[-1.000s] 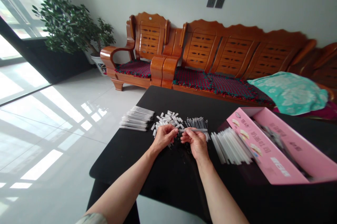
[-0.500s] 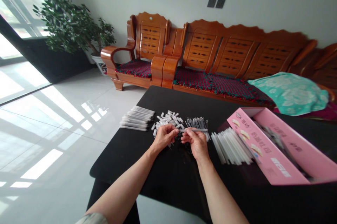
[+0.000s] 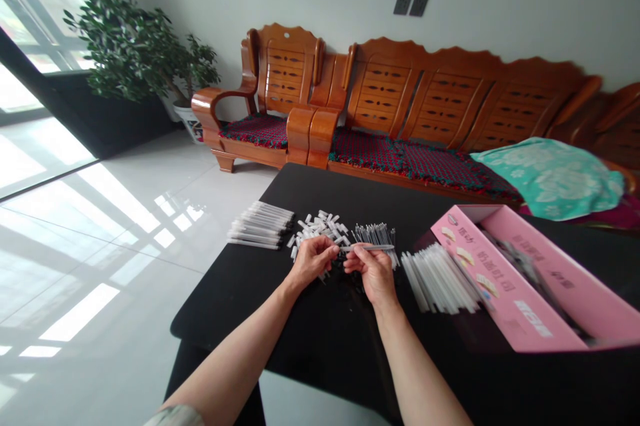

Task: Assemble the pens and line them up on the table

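Note:
A slim, pale pen [image 3: 380, 248] is held level above the table, between both hands. My right hand [image 3: 374, 271] pinches its barrel between thumb and fingers. At the pen's left end, the fingertips of my left hand [image 3: 313, 259] are closed; any small part inside them is hidden. Just behind the left hand lies a loose heap of white pen caps [image 3: 323, 221]. Thin pen refills [image 3: 376, 234] are laid out behind the right hand. To its right, translucent empty barrels [image 3: 440, 278] form a row. Capped pens [image 3: 261, 226] lie stacked at the far left.
The black table [image 3: 320, 339] carries everything. An open pink box [image 3: 500, 279] stands on its right side, with dark items inside. Beyond the table is a wooden sofa [image 3: 440, 99] with a turquoise cloth [image 3: 555, 176]. A potted plant [image 3: 135, 46] stands at the back left.
Almost nothing differs. Both hands keep the same place and grip, and the pen has barely moved.

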### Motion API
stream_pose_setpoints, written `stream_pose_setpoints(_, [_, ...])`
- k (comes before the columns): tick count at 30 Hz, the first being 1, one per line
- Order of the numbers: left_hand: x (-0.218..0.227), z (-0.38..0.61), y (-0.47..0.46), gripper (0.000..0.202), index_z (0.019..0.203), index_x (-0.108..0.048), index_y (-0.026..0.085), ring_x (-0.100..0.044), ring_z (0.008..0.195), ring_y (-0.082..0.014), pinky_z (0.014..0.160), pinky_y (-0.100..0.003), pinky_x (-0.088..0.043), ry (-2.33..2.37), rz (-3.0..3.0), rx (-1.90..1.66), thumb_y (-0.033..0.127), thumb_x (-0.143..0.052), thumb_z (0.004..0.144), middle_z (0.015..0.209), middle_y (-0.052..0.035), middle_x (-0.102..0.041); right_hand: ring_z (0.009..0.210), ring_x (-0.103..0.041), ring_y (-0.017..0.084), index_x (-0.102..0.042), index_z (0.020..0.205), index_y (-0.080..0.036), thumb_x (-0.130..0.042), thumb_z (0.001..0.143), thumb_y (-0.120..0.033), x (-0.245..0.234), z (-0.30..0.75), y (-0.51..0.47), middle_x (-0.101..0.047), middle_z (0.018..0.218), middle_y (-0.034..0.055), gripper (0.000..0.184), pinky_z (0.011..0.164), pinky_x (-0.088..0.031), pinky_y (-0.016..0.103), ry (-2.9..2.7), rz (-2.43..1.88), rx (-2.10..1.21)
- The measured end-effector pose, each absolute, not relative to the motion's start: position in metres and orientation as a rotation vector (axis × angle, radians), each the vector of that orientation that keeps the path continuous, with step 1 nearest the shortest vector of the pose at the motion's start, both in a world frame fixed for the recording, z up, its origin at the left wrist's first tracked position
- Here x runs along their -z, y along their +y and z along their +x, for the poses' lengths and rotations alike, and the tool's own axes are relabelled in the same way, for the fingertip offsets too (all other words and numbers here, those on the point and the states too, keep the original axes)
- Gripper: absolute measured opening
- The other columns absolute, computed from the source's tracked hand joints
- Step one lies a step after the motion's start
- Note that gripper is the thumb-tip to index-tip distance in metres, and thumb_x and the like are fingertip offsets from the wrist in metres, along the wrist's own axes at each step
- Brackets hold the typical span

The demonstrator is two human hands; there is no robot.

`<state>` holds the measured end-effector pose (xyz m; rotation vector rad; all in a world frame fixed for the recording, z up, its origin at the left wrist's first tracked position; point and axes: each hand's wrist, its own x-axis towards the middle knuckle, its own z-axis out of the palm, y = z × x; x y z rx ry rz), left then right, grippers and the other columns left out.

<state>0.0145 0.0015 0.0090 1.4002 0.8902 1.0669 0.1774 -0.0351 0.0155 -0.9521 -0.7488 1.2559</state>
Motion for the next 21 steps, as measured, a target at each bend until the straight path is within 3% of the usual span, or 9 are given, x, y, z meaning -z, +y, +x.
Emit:
stream_pose_setpoints(7, [-0.0133, 0.017, 0.0014, 0.04, 0.083, -0.062, 0.012, -0.051, 0.041, -0.0088, 0.038, -0.017, -0.039, 0.857, 1.311, -1.097, 0.048, -0.076, 0.072, 0.051, 0.0024, -0.057, 0.052, -0.07, 0.018, -0.07, 0.085, -0.013, -0.08, 0.071, -0.035, -0.014, 0.1778, -0.0346, -0.072, 0.066, 0.0046, 0.028, 0.045, -0.059, 0.025, -0.747, -0.956, -1.251])
stream_pose_setpoints(13, [-0.0114, 0.014, 0.0011, 0.042, 0.073, -0.063, 0.012, -0.042, 0.035, -0.0049, 0.035, -0.015, -0.029, 0.914, 1.412, -1.045, 0.052, -0.064, 0.082, 0.046, 0.0013, -0.055, 0.051, -0.07, 0.018, -0.07, 0.084, -0.013, -0.08, 0.072, -0.034, -0.0138, 0.1782, -0.0345, -0.072, 0.065, 0.0047, 0.026, 0.044, -0.058, 0.024, -0.744, -0.964, -1.243])
stream_pose_setpoints(21, [-0.01, 0.0163, 0.0008, 0.039, 0.079, -0.063, 0.011, -0.047, 0.038, -0.0073, 0.037, -0.015, -0.034, 0.883, 1.388, -1.061, 0.049, -0.073, 0.074, 0.049, 0.0018, -0.056, 0.047, -0.068, 0.017, -0.068, 0.08, -0.013, -0.08, 0.071, -0.033, -0.0133, 0.1784, -0.0342, -0.071, 0.062, 0.004, 0.025, 0.041, -0.056, 0.024, -0.735, -0.97, -1.23])
